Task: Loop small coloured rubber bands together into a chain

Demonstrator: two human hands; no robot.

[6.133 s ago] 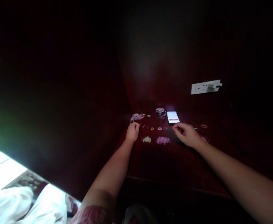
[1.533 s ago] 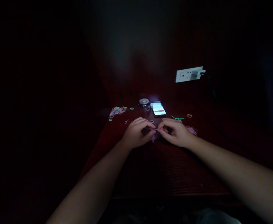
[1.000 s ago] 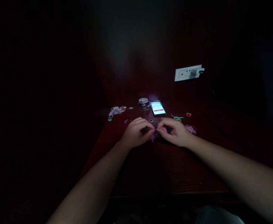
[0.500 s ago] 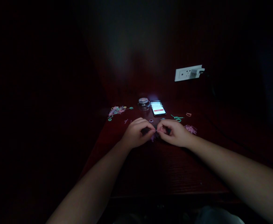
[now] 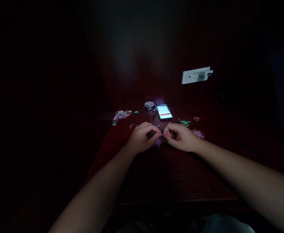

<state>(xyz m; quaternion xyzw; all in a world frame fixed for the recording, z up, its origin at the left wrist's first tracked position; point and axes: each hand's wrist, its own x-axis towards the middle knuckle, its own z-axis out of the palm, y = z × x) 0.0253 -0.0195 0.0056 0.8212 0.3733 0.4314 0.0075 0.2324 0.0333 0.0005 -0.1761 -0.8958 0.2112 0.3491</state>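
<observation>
My left hand (image 5: 143, 137) and my right hand (image 5: 182, 137) meet over the table, fingertips nearly touching. Both are closed in a pinch, with a thin pale purple rubber band (image 5: 162, 134) stretched across the small gap between them. Just below the fingertips lies a pile of purple rubber bands (image 5: 158, 142), partly covered by my left hand. A pink pile (image 5: 198, 134) rests by my right wrist. Behind the hands lie a purple ring-shaped band (image 5: 157, 125) and some green bands (image 5: 185, 123).
A mixed heap of coloured bands (image 5: 121, 115) lies at the far left of the dark red table (image 5: 176, 174). A lidded clear jar (image 5: 149, 109) stands beside a lit phone (image 5: 165, 114). An orange band (image 5: 196, 118) lies right. A socket (image 5: 196, 75) with a plug is on the wall.
Earlier the hands were apart, left near the mixed heap and right by the phone. They have since come together at the purple pile. Over the last second only the fingertips and band shift slightly.
</observation>
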